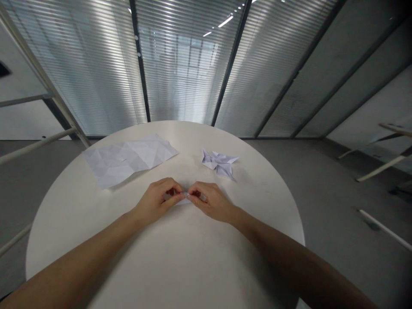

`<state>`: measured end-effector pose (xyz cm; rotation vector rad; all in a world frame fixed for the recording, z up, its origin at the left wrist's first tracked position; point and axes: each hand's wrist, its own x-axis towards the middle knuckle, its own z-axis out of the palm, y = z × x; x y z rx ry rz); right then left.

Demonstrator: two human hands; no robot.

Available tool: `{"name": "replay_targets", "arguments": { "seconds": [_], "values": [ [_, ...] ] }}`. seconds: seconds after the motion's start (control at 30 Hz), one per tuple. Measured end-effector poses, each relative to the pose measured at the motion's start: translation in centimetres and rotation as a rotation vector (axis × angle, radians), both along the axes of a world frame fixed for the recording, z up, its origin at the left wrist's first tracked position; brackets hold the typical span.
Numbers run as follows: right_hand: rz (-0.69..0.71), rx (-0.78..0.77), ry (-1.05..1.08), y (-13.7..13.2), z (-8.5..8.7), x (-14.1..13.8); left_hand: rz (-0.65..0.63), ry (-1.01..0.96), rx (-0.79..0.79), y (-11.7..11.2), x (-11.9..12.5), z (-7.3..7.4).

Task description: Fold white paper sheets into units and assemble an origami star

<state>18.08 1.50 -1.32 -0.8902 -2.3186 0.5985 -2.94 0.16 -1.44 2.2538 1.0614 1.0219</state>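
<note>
My left hand (157, 199) and my right hand (209, 199) meet at the middle of a round white table (180, 262). Both pinch a small folded piece of white paper (184, 196) that lies on the tabletop; most of it is hidden under my fingers. The fingers of each hand are curled and pressed together on the paper's edges. A finished folded paper shape (220, 162) with pointed flaps lies beyond my right hand. Two creased, flattened sheets of paper (128, 159) lie beyond my left hand.
Behind the table stands a glass wall with closed blinds (180, 64) and dark frames. Grey floor surrounds the table. Pale rails (35, 143) run at the left, and slanted bars (386, 165) show at the right.
</note>
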Motion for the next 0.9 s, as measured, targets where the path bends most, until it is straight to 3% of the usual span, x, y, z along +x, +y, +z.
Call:
{"name": "replay_targets", "arguments": {
  "seconds": [0.17,0.53,0.9],
  "values": [
    [-0.024,-0.022,0.003,0.03,-0.09,0.01,-0.011,0.042,-0.033,0.22,-0.07,-0.14],
    [0.035,0.092,-0.009,0.08,-0.10,-0.08,-0.027,0.086,0.079,0.32,-0.11,-0.61],
    [0.007,0.076,0.194,-0.09,0.44,-0.45,-0.024,-0.171,0.029,0.48,0.20,-0.06]
  ]
}}
